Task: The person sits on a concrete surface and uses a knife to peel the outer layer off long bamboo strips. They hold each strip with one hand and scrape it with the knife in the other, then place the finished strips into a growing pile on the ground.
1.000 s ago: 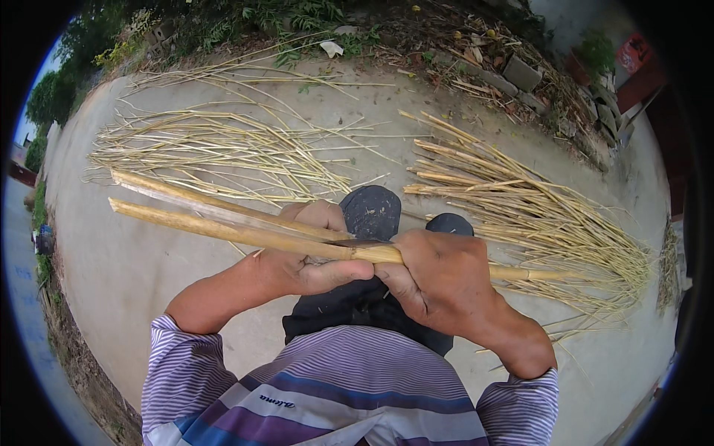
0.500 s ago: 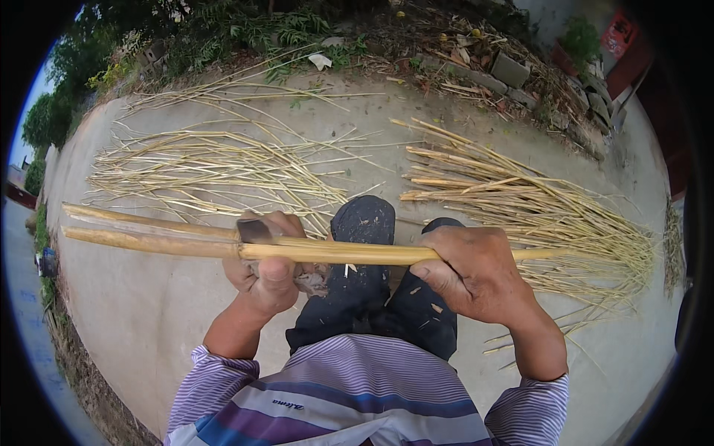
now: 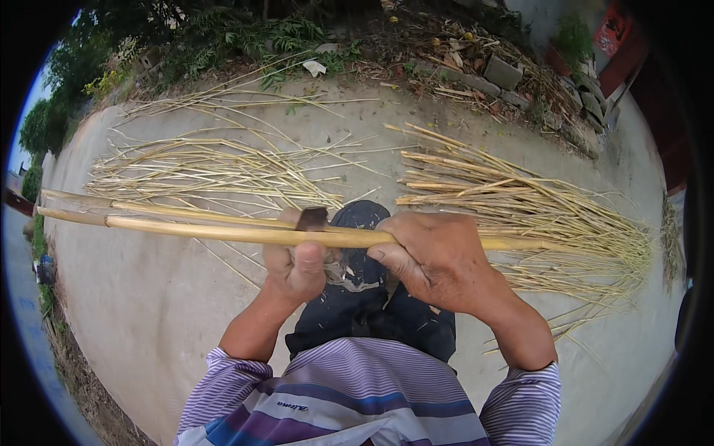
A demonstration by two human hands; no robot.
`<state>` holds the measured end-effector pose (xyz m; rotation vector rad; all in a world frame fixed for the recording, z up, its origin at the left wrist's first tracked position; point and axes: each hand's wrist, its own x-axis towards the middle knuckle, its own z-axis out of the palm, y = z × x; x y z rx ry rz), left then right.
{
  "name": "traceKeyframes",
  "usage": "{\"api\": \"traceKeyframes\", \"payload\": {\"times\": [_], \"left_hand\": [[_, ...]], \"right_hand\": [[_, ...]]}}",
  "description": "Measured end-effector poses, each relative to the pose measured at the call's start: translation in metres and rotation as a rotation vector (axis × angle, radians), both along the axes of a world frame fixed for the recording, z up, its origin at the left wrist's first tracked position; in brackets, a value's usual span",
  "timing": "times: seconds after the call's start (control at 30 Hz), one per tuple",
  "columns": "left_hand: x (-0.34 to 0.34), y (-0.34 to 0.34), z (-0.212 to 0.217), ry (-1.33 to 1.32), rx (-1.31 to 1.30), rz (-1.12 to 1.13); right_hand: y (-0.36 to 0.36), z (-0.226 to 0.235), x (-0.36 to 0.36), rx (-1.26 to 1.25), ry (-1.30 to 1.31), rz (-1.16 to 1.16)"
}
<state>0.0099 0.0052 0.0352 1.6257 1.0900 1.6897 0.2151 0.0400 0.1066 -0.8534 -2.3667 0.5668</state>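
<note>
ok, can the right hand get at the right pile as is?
Probably not: the right hand is closed round the stalk and would have to let go first. The right pile lies loose on the ground beyond.

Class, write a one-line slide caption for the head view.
Right hand grips a split stalk, a dark blade at the left hand, loose stalks on the ground.
</note>
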Motion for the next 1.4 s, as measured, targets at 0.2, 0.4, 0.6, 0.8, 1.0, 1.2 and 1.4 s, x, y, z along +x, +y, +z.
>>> {"api": "traceKeyframes", "payload": {"times": [0.2,0.4,0.6,0.8,1.0,1.2,1.4], "left_hand": [[-0.013,0.003,0.003,0.086,-0.014,-0.126],[0.004,0.000,0.004,-0.121,0.251,-0.144],[-0.019,0.006,0.024,0.204,0.209,-0.304],[0.011,-0.003,0.000,0.045,0.260,-0.273],[-0.025,0.006,0.007,0.118,0.048,-0.334],[-0.029,0.003,0.034,-0.179,0.162,-0.082],[-0.008,0.005,-0.005,-0.096,0.288,-0.107]], "right_hand": [[0.003,0.006,-0.005,0.037,0.076,0.037],[-0.002,0.010,-0.004,0.009,0.031,0.075],[-0.011,0.007,-0.010,0.147,0.029,0.017],[-0.015,0.003,-0.017,0.147,0.078,0.054],[-0.002,-0.001,-0.011,0.032,0.105,0.083],[0.009,-0.002,0.016,0.027,0.051,-0.022],[-0.004,0.005,-0.012,-0.010,0.019,0.044]]}}
